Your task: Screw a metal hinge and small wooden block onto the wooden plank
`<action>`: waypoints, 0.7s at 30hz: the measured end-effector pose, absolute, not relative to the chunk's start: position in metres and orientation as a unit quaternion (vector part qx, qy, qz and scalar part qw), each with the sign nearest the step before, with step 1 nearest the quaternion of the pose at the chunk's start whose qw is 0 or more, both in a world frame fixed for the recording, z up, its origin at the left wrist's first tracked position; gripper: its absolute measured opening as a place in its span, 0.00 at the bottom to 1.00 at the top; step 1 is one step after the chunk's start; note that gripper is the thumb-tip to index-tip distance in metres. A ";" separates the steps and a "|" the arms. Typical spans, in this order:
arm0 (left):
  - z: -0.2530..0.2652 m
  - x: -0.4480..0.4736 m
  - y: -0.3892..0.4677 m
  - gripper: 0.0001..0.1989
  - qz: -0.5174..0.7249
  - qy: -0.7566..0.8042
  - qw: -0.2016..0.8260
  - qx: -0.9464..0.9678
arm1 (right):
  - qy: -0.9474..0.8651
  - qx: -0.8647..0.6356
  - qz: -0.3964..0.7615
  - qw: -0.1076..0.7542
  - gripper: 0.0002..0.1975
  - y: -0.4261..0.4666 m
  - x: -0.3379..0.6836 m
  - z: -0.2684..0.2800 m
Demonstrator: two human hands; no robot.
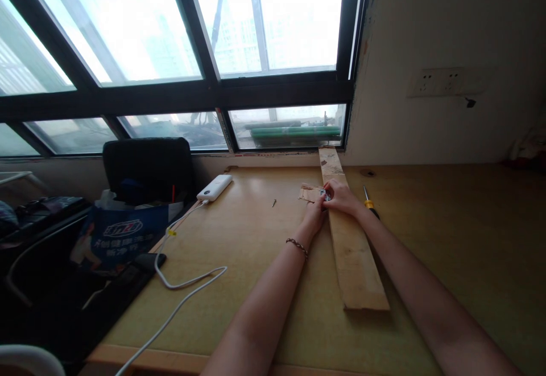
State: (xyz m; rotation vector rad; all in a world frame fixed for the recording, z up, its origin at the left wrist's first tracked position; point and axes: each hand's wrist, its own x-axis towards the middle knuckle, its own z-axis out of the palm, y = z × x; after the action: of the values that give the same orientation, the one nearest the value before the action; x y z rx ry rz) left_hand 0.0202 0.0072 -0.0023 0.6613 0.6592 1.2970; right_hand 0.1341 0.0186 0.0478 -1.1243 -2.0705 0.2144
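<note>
A long wooden plank (355,256) lies on the table, its far end reaching the window sill. Over its left edge sits a small wooden piece (307,194) with a rough, splintered end, pinched in my left hand (314,214). Between my fingertips shows a small shiny metal piece (327,196), too small to tell its exact kind. My right hand (342,197) rests over the plank, its fingers closed on that metal piece. A screwdriver (369,201) with a yellow and black handle lies just right of the plank. Left of my hands is a small screw (274,202).
A white power bank (215,187) with a white cable (187,285) lies along the table's left side. Beyond that edge stand a black chair (147,162) and a blue bag (123,231). A window and a wall with a socket (439,82) bound the table's far side.
</note>
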 end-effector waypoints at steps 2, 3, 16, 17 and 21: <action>-0.001 0.020 0.007 0.15 0.604 0.284 0.680 0.305 | -0.811 -0.439 0.087 0.377 0.13 0.019 0.134 0.048; -0.001 0.020 0.007 0.16 0.614 0.278 0.671 0.310 | -0.812 -0.438 0.087 0.377 0.14 0.018 0.134 0.048; -0.002 0.019 0.007 0.15 0.640 0.289 0.647 0.298 | -0.812 -0.431 0.098 0.381 0.16 0.019 0.135 0.049; -0.001 0.019 0.007 0.14 0.636 0.289 0.651 0.295 | -0.813 -0.427 0.107 0.381 0.16 0.020 0.136 0.050; 0.001 0.020 0.005 0.12 0.615 0.290 0.673 0.292 | -0.794 -0.421 0.176 0.400 0.12 0.024 0.143 0.051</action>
State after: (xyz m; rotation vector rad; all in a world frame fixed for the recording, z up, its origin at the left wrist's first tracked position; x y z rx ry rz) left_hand 0.0199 0.0047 0.0009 0.6578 0.6532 1.3835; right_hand 0.1433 0.0240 0.0506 -1.0660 -2.0095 0.4440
